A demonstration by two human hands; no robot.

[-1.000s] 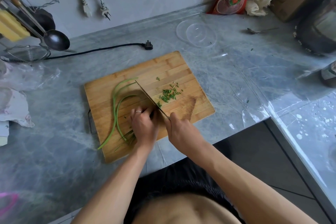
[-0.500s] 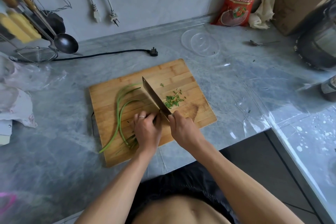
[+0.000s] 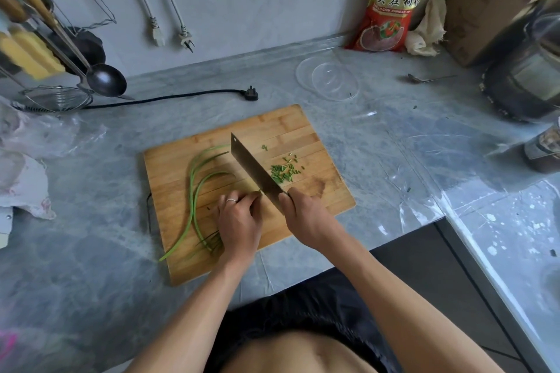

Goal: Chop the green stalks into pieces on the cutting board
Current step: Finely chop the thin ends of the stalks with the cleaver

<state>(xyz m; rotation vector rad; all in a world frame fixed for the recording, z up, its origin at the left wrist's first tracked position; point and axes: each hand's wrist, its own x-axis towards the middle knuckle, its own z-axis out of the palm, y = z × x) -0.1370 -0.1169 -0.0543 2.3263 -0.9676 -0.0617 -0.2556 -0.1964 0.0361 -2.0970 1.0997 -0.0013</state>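
Green stalks [image 3: 194,191]: long, thin, limp, light; lying curved on the left half of the cutting board [image 3: 306,130], cut bits [image 3: 283,174] piled right of the blade.

I judge them springy and prone to roll, best pinned bunched close to the cut. My left hand [image 3: 239,221] has fingers curled down on the bunch; my right hand [image 3: 306,215] is clamped round the cleaver [image 3: 254,172]. The handle and stalk ends under the left hand are hidden, probably trimmed. Board sits on the grey table [image 3: 394,142].

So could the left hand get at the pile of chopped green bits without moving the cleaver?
Probably not directly: the cleaver, held by the right hand, stands across the board between the left hand and the chopped pieces.
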